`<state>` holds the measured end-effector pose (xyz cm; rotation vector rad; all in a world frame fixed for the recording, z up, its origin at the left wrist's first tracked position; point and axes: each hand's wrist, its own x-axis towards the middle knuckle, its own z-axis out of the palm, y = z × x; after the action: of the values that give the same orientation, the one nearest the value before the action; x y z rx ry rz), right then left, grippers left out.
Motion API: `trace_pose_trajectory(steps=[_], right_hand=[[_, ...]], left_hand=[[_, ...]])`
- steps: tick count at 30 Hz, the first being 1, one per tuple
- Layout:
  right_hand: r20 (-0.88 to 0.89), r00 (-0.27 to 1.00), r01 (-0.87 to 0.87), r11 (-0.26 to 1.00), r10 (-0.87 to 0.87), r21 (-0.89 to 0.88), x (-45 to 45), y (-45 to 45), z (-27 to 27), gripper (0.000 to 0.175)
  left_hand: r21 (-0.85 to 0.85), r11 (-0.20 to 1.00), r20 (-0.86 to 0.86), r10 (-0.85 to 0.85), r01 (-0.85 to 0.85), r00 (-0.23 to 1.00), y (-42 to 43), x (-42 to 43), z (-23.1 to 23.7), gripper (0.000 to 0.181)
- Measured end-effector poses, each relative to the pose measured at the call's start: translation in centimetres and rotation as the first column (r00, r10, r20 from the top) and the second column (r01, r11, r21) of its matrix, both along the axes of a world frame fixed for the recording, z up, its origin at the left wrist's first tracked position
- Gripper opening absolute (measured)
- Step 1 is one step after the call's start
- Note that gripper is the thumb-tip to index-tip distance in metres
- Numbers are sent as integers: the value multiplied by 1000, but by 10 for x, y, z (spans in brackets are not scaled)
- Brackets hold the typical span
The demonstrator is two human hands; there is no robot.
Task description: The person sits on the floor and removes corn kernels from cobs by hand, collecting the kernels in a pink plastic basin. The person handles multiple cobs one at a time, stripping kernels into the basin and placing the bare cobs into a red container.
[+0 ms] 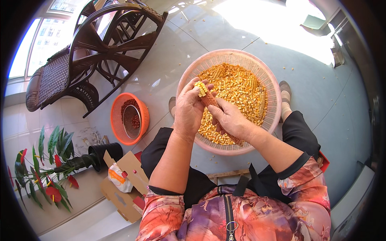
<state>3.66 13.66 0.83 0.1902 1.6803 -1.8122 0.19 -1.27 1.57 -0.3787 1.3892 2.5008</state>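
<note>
My left hand [190, 105] grips the upper part of a corn cob [208, 99]. Yellow kernels cover the end near my left thumb, while the reddish stretch below is bare. Around its lower part my right hand [230, 117] is closed; a reddish cob piece also shows beneath this hand, and whether it is the same cob I cannot tell. Both hands are over a pink plastic basket [274, 90] on the floor. It holds many loose yellow corn kernels [232, 90] and several ears with kernels on them, such as the ear [252, 82] at the basket's right.
An orange plastic basket [114, 120] with reddish contents and a round metal-rimmed sieve stands left. Beyond it is a dark woven rocking chair [111, 49]. A potted anthurium [60, 168] and an open cardboard box [120, 198] are at lower left. Stray kernels dot the tiled floor [316, 99].
</note>
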Motion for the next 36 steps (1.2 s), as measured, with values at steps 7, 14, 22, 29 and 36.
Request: trace_pose_trajectory(steps=[7,14,22,29,36], right_hand=[[-276,960,8,975,55,220,-2,5,-5,37],[-335,916,-37,878,221,477,0,9,0,38],[-350,904,-45,869,245,493,-1,12,5,38],[-335,884,-86,818,327,569,1,10,12,36],[-368,867,-68,811,336,581,0,13,8,36]], left_hand=[[-46,998,-15,-33,33,999,-6,3,1,50],[-114,988,-16,-106,103,994,-6,5,-6,54],[-12,997,9,-80,80,997,-15,1,-3,50],[-198,978,-16,-66,61,998,-7,9,-9,46],[5,996,21,-90,90,996,-18,2,-2,49]])
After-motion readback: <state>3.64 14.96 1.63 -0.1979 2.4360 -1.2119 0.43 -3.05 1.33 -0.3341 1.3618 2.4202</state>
